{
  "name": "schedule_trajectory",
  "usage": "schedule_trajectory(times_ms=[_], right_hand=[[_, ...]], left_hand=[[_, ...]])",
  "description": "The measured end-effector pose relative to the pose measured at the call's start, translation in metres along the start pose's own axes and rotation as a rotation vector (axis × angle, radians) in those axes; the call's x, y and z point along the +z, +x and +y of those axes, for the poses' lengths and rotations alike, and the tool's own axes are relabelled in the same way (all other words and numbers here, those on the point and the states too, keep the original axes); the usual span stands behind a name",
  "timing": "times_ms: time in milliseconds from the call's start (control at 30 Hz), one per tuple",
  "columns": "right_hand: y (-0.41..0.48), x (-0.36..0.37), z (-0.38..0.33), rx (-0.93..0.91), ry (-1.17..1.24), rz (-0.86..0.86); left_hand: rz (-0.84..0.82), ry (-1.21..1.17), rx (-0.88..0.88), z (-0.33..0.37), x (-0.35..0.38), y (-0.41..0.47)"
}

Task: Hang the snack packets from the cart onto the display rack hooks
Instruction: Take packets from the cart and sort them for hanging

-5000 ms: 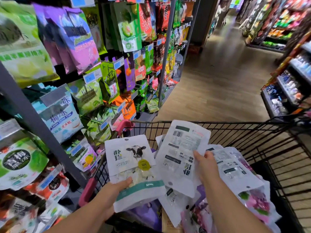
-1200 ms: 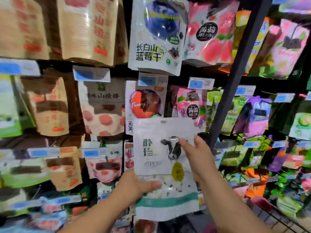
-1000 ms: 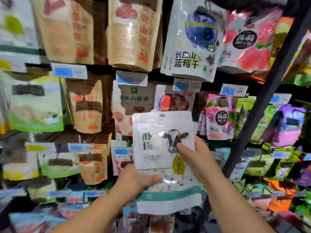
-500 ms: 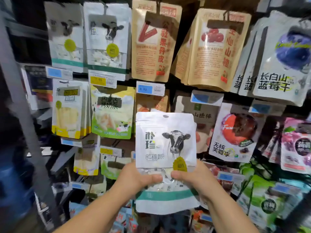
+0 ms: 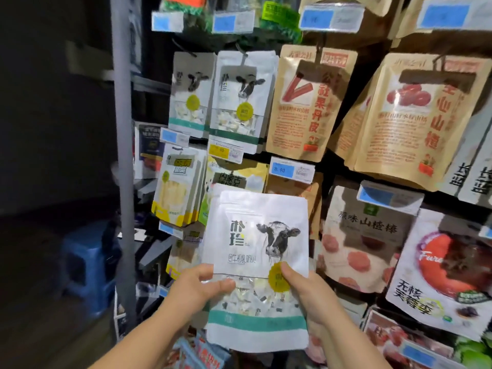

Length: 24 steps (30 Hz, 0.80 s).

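Note:
I hold a white snack packet [image 5: 255,235] with a cow picture and a teal band upright in front of the display rack. My left hand [image 5: 194,288] grips its lower left edge, thumb on the clear window. My right hand [image 5: 308,294] grips its lower right edge, thumb on the yellow sticker. Above it, two rows of matching cow packets [image 5: 239,97] hang from hooks [image 5: 241,53] at the upper left of the rack. The cart is out of view.
A grey upright post [image 5: 123,155] bounds the rack on the left; a blue plastic stool [image 5: 87,265] stands beyond it in the dark. Brown hawthorn packets [image 5: 303,102] hang right of the cow packets. Price tags [image 5: 291,170] stick out from the hook ends.
My view swung left and up along the rack, bringing the hanging cow packets closer. The packet stays held in both hands; my right hand slid from its middle to the lower right edge.

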State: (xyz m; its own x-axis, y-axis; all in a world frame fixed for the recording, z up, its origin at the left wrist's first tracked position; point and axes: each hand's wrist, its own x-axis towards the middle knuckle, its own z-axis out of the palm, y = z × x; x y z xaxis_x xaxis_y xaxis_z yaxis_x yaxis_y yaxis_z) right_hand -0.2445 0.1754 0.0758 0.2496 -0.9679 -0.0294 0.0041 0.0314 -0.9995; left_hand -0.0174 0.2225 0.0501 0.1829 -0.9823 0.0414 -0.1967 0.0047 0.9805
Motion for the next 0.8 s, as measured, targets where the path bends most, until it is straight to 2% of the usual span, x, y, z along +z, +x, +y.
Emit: schedule_trajectory(times_ms=[233, 500, 667, 800], right_hand=[[0.025, 0.023, -0.017, -0.075, -0.039, -0.027], [0.057, 0.067, -0.05, -0.106, 0.001, -0.146], [0.091, 0.105, -0.079, -0.202, -0.254, -0.195], [0.123, 0.143, -0.107, -0.322, -0.277, -0.083]], left_hand=[[0.128, -0.078, 0.023, 0.013, -0.013, 0.003], [0.213, -0.217, 0.083, 0.024, -0.057, 0.021], [0.234, -0.296, 0.106, 0.032, -0.105, 0.047], [0.292, -0.356, 0.178, 0.045, -0.145, 0.073]])
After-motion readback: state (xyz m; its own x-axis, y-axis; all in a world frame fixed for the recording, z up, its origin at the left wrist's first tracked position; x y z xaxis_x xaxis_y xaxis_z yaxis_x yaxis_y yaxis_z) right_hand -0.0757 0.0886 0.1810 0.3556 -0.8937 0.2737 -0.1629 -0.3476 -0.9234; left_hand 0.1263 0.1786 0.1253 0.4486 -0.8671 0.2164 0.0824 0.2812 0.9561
